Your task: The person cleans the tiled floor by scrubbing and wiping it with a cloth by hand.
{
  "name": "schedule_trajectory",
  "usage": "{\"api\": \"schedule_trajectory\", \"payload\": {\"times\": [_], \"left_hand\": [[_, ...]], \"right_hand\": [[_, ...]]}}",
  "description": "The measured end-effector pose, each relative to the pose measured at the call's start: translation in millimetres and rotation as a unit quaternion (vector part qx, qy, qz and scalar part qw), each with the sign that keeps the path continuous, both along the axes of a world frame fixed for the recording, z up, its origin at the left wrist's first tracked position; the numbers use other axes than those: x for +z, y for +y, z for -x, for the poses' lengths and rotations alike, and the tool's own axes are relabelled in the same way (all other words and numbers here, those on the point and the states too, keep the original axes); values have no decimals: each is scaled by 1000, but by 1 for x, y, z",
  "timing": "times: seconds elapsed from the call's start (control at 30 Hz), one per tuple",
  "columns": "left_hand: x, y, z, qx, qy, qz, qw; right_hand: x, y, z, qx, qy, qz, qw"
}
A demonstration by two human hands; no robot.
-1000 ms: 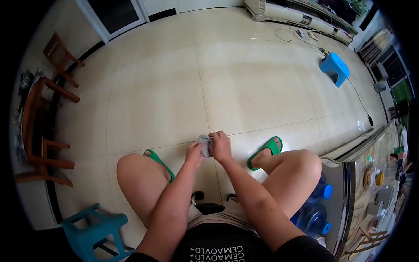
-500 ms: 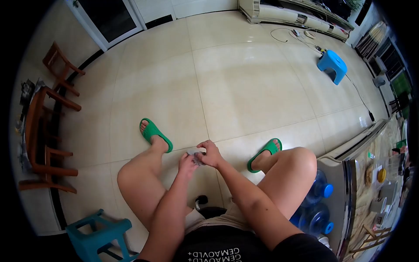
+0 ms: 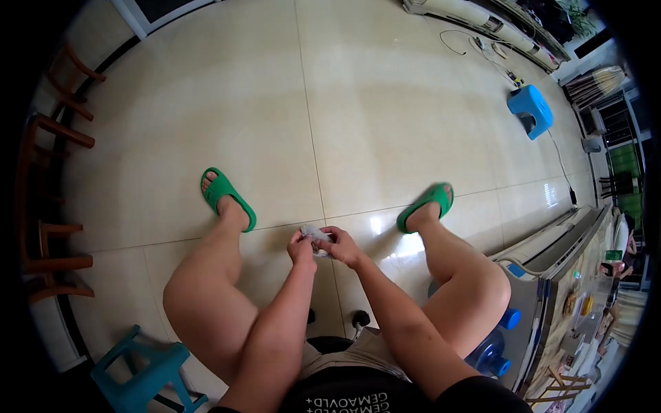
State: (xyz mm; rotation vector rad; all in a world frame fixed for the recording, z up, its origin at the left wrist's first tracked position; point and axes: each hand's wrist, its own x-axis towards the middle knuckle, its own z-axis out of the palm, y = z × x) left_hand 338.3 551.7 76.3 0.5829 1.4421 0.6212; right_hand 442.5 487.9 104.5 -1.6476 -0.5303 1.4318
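Between my knees, both hands hold a small, crumpled, pale grey-white thing [image 3: 315, 232] that looks like soft cloth or thin plastic; its kind is unclear. My left hand [image 3: 301, 249] has its fingers closed on the left side of it. My right hand [image 3: 340, 246] pinches the right side, thumb and fingers bent around it. Part of the thing is covered by my fingers. Below it lies the tiled floor [image 3: 241, 131], and my feet in green slippers [image 3: 234, 199] are spread to either side.
A teal stool [image 3: 141, 372] stands at lower left, with wooden chairs [image 3: 69, 79] along the left wall. A blue stool [image 3: 531, 110] and loose cables [image 3: 492, 51] are at upper right. Large blue water bottles [image 3: 490, 354] stand by my right leg, beside a cluttered counter [image 3: 551, 330].
My right foot has moved forward, and the view has tilted down a little. My right hand's raised fingers have come down onto the crumpled thing, which shows more now.
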Motion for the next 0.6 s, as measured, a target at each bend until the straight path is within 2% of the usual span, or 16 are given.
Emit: {"api": "schedule_trajectory", "payload": {"times": [0.03, 0.1, 0.13, 0.2, 0.23, 0.3, 0.33, 0.4, 0.47, 0.53, 0.6], "left_hand": [[-6, -1, -4, 4, 3, 17, 1000], [-11, 3, -15, 8, 12, 38, 999], [-10, 6, -20, -8, 9, 29, 1000], [-21, 19, -31, -29, 7, 25, 999], [-36, 27, -33, -29, -6, 23, 999], [-60, 41, -38, -33, 4, 5, 999], [-56, 49, -44, -28, 8, 12, 1000], [-44, 67, -51, -89, 67, -64, 992], [-46, 82, -53, -91, 68, -49, 992], [-55, 92, -53, -123, 123, -91, 981], [-48, 100, -56, -152, 159, -63, 973]], "right_hand": [[-3, 0, -3, 2, 4, 4, 1000], [-13, 2, -13, 0, -106, 26, 994], [-19, 7, -16, -4, -100, 31, 994], [-33, 20, -31, -61, -214, -9, 975], [-27, 30, -41, -74, -235, -8, 969], [-50, 48, -62, -123, -237, 16, 964], [-54, 56, -72, -151, -258, 19, 954], [-66, 68, -95, -193, -355, 25, 914], [-71, 75, -115, -251, -432, 48, 865], [-91, 73, -129, -215, -529, 138, 809], [-100, 73, -130, -168, -566, 127, 797]]}}
